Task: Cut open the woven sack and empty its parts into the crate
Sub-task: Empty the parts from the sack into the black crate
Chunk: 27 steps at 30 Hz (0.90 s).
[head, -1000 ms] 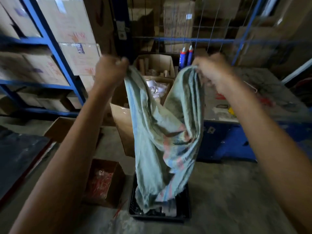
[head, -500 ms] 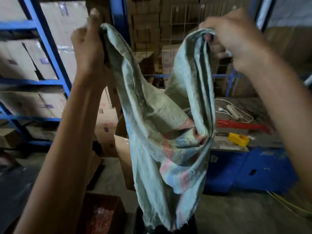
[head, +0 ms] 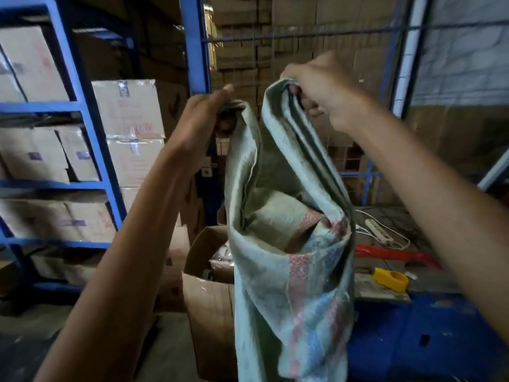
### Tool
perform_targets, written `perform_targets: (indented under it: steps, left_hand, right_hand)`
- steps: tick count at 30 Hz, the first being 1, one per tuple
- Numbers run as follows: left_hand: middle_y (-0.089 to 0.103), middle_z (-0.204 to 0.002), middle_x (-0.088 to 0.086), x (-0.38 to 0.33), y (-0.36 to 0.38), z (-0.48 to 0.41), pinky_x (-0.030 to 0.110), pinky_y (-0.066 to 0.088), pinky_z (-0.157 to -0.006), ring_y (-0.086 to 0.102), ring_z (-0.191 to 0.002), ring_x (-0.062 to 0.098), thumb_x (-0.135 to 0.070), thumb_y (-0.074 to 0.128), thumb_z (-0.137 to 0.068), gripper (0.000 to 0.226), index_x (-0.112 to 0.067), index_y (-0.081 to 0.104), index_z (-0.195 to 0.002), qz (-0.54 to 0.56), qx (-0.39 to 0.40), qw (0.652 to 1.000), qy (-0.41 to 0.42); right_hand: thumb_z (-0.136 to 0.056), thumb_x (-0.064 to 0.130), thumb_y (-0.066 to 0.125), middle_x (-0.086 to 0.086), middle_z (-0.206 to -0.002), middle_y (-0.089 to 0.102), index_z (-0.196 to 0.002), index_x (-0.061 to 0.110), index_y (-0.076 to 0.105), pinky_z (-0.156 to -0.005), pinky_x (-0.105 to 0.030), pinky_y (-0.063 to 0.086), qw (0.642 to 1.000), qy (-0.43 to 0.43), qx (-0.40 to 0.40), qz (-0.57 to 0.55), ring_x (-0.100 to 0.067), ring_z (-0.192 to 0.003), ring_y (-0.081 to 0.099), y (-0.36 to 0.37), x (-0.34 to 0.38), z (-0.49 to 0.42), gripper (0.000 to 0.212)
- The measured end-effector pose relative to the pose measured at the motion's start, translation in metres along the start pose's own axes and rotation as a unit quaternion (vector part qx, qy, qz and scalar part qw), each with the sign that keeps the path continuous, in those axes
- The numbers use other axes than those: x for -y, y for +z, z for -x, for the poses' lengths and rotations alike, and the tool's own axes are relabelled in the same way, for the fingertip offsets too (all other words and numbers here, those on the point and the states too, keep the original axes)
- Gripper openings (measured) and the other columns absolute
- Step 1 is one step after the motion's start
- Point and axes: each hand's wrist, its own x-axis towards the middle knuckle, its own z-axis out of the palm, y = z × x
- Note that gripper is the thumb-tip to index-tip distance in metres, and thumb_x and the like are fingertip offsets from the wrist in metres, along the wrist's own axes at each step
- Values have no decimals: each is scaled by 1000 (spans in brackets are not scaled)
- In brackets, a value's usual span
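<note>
The pale green woven sack (head: 286, 277), with pink and blue stripes, hangs limp and upside down in front of me. My left hand (head: 205, 119) grips one upper corner of it. My right hand (head: 321, 86) grips the other corner, a little higher. The sack's lower end runs out of view at the bottom edge. The crate is not in view.
An open cardboard box (head: 209, 293) stands right behind the sack. Blue shelving (head: 93, 150) stacked with cartons fills the left. At the right a blue bench (head: 429, 334) carries a yellow tool (head: 389, 278), a red tool (head: 391, 255) and a white power strip (head: 378, 232).
My view has tilted up, so the crate and the floor box have dropped out of sight. My hands have come closer together and sit lower in the frame than half a second ago, still holding the sack.
</note>
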Motion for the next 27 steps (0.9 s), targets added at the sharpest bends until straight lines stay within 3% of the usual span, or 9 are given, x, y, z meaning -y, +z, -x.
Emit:
perform_targets:
  steps: [2,8,10,14,16,19,21,23,27]
  left_hand:
    - [60,-76,3,16,11,4,32,45,-73,57,-70,15,-39,52,-100,33,-16,64,-78,6,32,999,1]
    - [60,-93,19,76,37,38,40,46,-81,59,-85,25,-39,57,-95,41,1,62,-92,14,62,997,-33]
    - [70,-108,15,91,47,47,40,51,-92,68,-98,20,-41,50,-100,42,-5,67,-111,68,80,992,-69]
    - [74,-114,5,117,73,65,30,57,-84,72,-103,18,-36,46,-104,36,-18,66,-127,147,75,977,-137]
    - [68,-124,13,126,82,73,39,53,-94,67,-114,24,-37,44,-105,42,-10,60,-132,144,40,975,-163]
    - [71,-126,2,140,83,85,29,53,-100,66,-118,13,-39,37,-106,42,-13,61,-128,119,-23,973,-197]
    - [68,-125,16,149,79,90,36,55,-96,67,-112,23,-43,37,-106,48,-8,60,-130,130,-35,966,-222]
    - [66,-118,25,154,73,93,34,60,-81,71,-98,26,-43,37,-106,55,1,54,-133,157,-33,959,-233]
    - [63,-133,26,158,68,95,49,48,-108,61,-124,37,-44,45,-103,58,2,54,-136,246,-13,934,-258]
  right_hand:
    - [-91,30,60,11,-44,43,-58,21,54,-36,-15,28,997,47,62,3,-5,-31,37,8,-14,4,34]
    - [-92,47,59,7,-57,56,-62,20,61,-45,-23,37,977,95,162,100,-7,-45,47,20,-49,22,40]
    - [-92,55,55,7,-59,62,-70,20,64,-47,-23,42,972,101,171,124,-7,-48,54,23,-56,28,42]
    - [-93,65,43,6,-69,67,-75,17,68,-69,-32,48,954,142,210,160,-13,-66,59,24,-70,45,57]
    - [-96,63,37,8,-62,63,-73,17,65,-74,-34,45,944,109,174,260,-16,-68,55,24,-84,62,59]
    - [-95,50,48,-5,-101,60,-107,19,58,-81,-38,43,934,-44,-14,355,-27,-96,55,20,-116,107,34]
    - [-88,39,60,-5,-116,53,-108,24,57,-89,-42,44,941,-147,-48,301,-26,-112,50,18,-130,146,25]
    - [-81,43,66,-5,-131,44,-105,32,59,-103,-48,39,949,-156,46,269,-25,-127,40,18,-149,178,27]
    - [-71,68,64,-8,-163,5,-129,45,52,-114,-63,15,860,-64,235,448,-36,-148,3,30,-194,209,64]
